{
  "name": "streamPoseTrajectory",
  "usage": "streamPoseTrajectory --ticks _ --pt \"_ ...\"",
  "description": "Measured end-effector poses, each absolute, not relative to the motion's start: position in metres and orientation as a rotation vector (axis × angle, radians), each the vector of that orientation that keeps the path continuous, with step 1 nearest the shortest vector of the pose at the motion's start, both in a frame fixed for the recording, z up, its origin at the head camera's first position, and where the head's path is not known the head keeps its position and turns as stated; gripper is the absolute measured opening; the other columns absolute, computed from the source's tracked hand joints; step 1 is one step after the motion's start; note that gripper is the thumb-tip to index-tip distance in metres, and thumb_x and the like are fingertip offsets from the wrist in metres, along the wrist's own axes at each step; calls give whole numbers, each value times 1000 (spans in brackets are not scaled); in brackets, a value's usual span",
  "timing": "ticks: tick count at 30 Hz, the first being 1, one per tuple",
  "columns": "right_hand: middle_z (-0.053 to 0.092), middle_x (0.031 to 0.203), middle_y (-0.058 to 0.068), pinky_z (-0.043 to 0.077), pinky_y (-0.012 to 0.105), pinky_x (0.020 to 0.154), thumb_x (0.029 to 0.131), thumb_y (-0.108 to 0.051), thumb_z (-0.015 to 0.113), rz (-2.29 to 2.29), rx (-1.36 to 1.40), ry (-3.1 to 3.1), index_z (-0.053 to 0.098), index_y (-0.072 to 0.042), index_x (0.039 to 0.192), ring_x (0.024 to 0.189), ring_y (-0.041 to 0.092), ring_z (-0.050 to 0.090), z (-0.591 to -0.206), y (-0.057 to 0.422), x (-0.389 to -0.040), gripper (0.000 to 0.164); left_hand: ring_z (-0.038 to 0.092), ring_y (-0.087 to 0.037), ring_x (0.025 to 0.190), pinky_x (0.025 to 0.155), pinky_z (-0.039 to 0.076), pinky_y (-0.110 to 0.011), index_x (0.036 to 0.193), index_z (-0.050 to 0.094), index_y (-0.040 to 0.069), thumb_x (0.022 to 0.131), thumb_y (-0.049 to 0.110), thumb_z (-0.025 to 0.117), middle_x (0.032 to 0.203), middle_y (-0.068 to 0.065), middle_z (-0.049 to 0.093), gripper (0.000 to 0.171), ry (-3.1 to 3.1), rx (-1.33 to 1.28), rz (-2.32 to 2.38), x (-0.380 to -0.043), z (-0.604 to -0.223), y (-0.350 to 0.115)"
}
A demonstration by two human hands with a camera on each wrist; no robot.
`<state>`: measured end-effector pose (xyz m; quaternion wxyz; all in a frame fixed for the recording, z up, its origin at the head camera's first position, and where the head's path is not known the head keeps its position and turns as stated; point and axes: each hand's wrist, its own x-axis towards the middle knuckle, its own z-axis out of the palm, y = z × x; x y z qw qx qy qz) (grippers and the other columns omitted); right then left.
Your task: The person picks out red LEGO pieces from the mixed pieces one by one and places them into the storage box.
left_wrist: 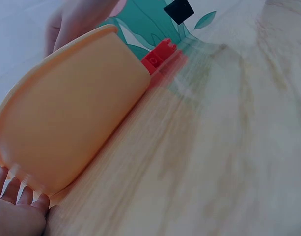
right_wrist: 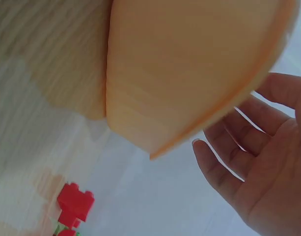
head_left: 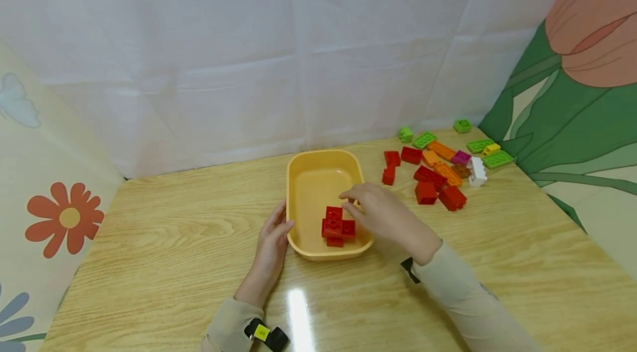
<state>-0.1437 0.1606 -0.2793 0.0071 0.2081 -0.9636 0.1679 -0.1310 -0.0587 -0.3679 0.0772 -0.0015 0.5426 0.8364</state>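
A yellow plastic tub stands on the wooden table, with several joined red toy bricks in its near end. My left hand holds the tub's left side, thumb at the rim. In the left wrist view, the fingertips of that hand rest against the outer wall of the tub. Over the tub's right rim reaches my right hand, fingers loosely bent and holding nothing, just above and right of the red bricks. The right wrist view shows its spread fingers beside the tub rim.
Right of the tub lie loose red bricks, then orange, purple and white ones. Green bricks lie by the back right edge. A white cloth hangs behind the table.
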Motion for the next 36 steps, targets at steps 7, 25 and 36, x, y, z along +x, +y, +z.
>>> streamPoseTrajectory --ticks 7,25,36 --pt "72 101 7 58 40 77 90 -24 59 501 575 -2991 67 -10 114 87 19 61 -274 173 -148 29 28 -22 138 91 43 -7 147 27 2 91 3 45 156 -14 26 59 1595 -26 2519 -129 -368 -58" --pt "63 125 21 51 58 90 93 -32 52 420 292 -3130 56 -4 127 110 35 57 -264 224 -160 44 30 -22 138 92 43 -7 146 29 2 91 2 45 156 -14 27 58 1621 -25 2511 -130 -367 -58" --pt "59 127 29 49 62 87 94 -30 50 425 168 -3184 51 2 130 108 42 56 -267 259 -165 48 28 -22 139 92 42 -7 147 28 1 91 2 44 156 -16 26 58 1617 -22 2507 -131 -367 -59"
